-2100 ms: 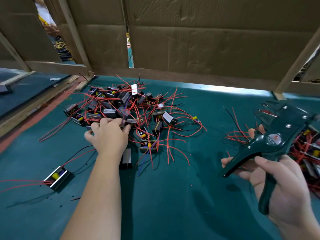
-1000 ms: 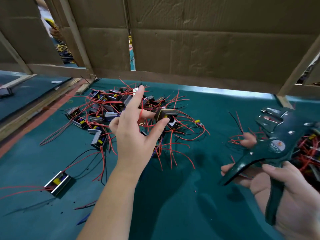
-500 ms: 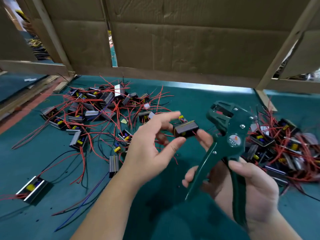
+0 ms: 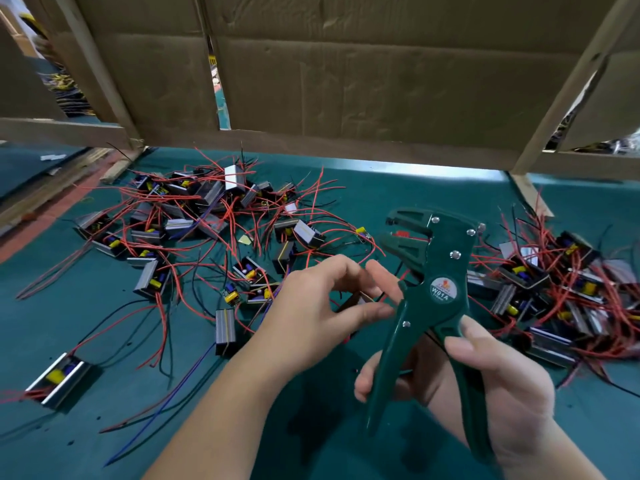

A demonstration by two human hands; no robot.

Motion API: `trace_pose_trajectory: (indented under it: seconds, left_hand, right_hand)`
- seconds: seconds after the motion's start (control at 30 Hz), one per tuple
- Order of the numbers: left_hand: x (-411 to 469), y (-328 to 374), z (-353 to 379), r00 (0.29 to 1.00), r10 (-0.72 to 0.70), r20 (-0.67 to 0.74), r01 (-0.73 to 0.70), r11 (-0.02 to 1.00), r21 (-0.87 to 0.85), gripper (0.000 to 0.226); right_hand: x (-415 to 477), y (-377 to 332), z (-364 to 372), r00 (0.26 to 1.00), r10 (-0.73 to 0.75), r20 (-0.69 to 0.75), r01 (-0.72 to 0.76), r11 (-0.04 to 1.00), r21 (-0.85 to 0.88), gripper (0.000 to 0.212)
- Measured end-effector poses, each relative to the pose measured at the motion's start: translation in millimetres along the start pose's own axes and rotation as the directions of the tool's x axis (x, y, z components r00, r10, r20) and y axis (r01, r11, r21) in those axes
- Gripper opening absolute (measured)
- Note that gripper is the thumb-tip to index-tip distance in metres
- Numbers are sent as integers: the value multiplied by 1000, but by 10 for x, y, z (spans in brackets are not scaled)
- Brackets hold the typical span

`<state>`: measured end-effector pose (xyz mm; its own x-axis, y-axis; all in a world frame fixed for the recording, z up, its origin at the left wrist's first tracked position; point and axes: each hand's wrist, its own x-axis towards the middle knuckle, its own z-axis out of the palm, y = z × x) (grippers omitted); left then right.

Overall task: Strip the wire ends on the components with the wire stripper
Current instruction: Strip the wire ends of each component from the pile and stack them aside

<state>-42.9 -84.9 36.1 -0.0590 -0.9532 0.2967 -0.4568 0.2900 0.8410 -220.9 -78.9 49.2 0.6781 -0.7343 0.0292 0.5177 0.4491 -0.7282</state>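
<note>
In the head view, your left hand [image 4: 322,306] pinched a small component [image 4: 358,301] near centre, just left of the wire stripper [image 4: 438,271]. Your right hand [image 4: 502,386] gripped the stripper's handles, its jaws gaping. The component looked light, its thin wires limp; its rigid case was the place to hold.

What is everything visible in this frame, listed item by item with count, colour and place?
wire stripper: one, dark green, centre right, in the right hand
held component: one, dark, mostly hidden, in the left hand's fingers
left pile of components: many, silver-black with red and black wires, far left
right pile of components: many, same colours, right edge
lone component: one, silver, yellow part inside, near left
table mat: one, teal, under everything
cardboard wall: one, brown, behind the table
left hand: one, pinches the held component
right hand: one, grips the wire stripper
</note>
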Motion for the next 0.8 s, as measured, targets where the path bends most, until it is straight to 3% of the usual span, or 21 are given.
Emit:
trace_pose_trajectory:
  seconds: [0.17, 0.4, 0.63, 0.8]
  left_hand:
    - [-24, 33, -3, 999, 35, 25, -33, 998, -62, 15]
    - [-32, 75, -22, 999, -37, 31, 44, 965, -259, 7]
    - [7, 119, 24, 980, -199, 18, 182, 852, -490, 19]
    - [49, 117, 42, 953, -303, -11, 227, 737, -636, 21]
  right_hand:
    - [-28, -77, -52, 996, -90, -17, 89, 996, -12, 76]
    - [-43, -96, -63, 991, -125, -47, 124, 992, -39, 77]
    - [-31, -78, -51, 995, -90, -32, 89, 996, -31, 67]
    - [-36, -29, -74, 994, -100, -50, 92, 986, -136, 59]
